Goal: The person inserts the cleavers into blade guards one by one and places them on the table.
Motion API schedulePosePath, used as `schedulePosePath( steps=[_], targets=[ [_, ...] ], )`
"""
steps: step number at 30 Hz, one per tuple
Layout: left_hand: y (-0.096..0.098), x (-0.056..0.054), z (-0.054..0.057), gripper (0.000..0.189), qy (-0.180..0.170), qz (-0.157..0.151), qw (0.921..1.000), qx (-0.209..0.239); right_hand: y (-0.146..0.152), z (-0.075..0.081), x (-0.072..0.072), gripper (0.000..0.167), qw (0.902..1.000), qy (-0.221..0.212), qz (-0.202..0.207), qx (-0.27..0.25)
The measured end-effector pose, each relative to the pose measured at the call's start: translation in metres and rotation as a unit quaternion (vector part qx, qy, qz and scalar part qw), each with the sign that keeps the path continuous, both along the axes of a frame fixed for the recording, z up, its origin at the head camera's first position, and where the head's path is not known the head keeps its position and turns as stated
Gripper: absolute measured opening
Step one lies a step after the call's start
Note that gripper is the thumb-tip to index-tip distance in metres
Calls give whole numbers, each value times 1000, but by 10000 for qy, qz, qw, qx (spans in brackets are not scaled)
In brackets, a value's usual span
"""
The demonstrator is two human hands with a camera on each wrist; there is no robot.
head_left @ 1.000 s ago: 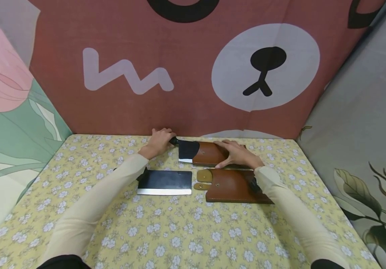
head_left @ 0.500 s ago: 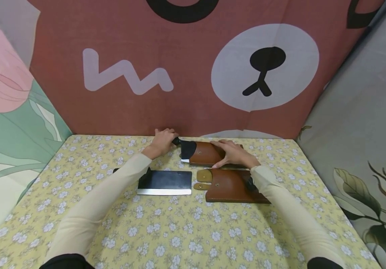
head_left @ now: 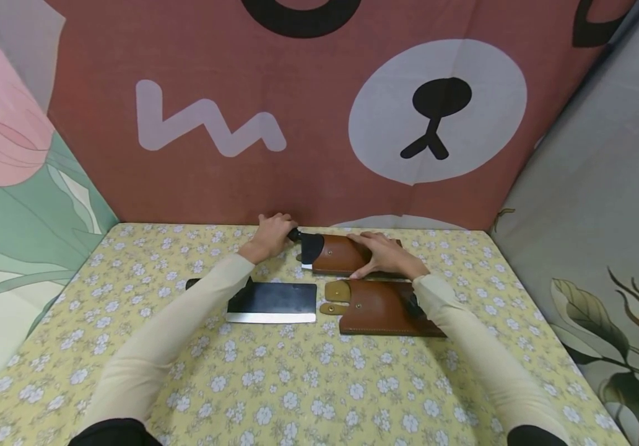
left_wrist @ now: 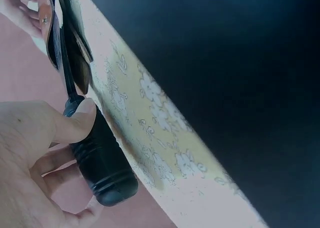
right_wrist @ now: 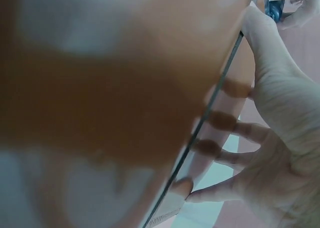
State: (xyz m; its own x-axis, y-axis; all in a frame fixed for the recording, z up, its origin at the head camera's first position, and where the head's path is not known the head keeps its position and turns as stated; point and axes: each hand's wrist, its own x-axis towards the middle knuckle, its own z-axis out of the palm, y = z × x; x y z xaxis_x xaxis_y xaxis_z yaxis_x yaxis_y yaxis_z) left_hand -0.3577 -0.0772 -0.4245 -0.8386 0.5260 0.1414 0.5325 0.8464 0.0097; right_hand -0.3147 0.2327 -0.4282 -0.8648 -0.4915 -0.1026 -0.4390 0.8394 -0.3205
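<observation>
Blade (head_left: 311,249) is partly hidden in rear sheath (head_left: 337,254); left fingers (left_wrist: 56,158) grip its handle (left_wrist: 106,160), right fingers (right_wrist: 251,132), spread, touch sheath.

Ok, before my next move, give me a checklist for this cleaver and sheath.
1. Left hand on black handle: ok, gripping it.
2. Right hand on sheath: ok, holding it.
3. Blade fully inside: not ok, part shows outside.
4. Snap covered: not ok, it shows bare.
5. Blade's far end seated: cannot tell, hidden.
6. Hands clear of second cleaver: ok.
</observation>
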Motion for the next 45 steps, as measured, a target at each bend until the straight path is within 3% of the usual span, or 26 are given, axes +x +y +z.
schedulePosePath(
  steps=[10, 33, 40, 45],
  targets=[
    [8, 1, -1, 38, 85, -123, 9999, -71, -3, 0, 0, 111, 9999, 46, 88, 10],
    [22, 2, -1, 45, 102, -17, 9990, -436, -8, -3, -3, 113, 9995, 293, 60, 139],
    [31, -2, 2, 42, 200, -122, 9987, -442, -1, 2, -3, 114, 9994, 297, -59, 166],
    [27, -1, 1, 43, 168, -56, 9985, -523, -5, -1, -3, 112, 9994, 324, 83, 76]
  ],
)
